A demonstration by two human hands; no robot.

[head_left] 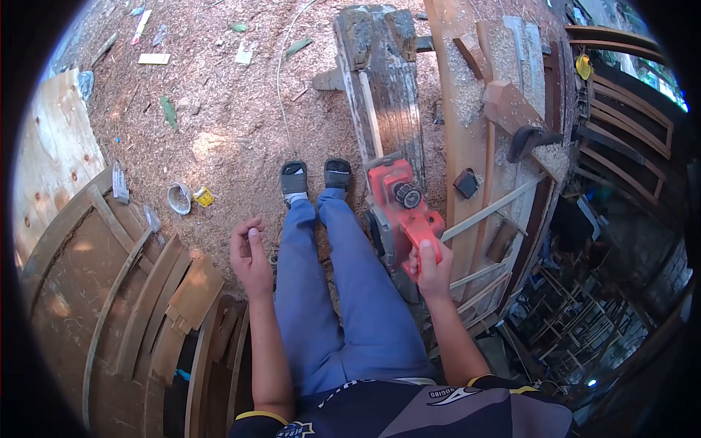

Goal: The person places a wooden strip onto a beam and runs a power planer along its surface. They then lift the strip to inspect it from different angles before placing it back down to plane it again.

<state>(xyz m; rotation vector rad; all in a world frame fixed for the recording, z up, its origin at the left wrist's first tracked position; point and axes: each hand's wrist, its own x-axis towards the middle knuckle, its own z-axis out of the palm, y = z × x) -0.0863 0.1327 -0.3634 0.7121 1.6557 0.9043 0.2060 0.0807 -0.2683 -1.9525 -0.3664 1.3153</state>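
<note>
My right hand [432, 270] is wrapped round the rear handle of a red electric hand planer [391, 175]. The planer has a black knob on top and sits over the near part of a worn timber beam [391, 102]. A narrow pale wood strip [371, 113] lies lengthwise along that beam, its near end reaching the planer's front; the planer's underside is hidden. To the left of my legs, my left hand [252, 255] hangs in the air with nothing in it, its fingers loosely bent and the thumb apart.
Boards covered in shavings stand right of the beam, with a wooden mallet-like block [511, 108] and a small dark block [466, 183] on them. Curved wooden frames [109, 270] lean at the left. A white cup [179, 198] and a thin cable [280, 73] lie on the shavings-strewn ground.
</note>
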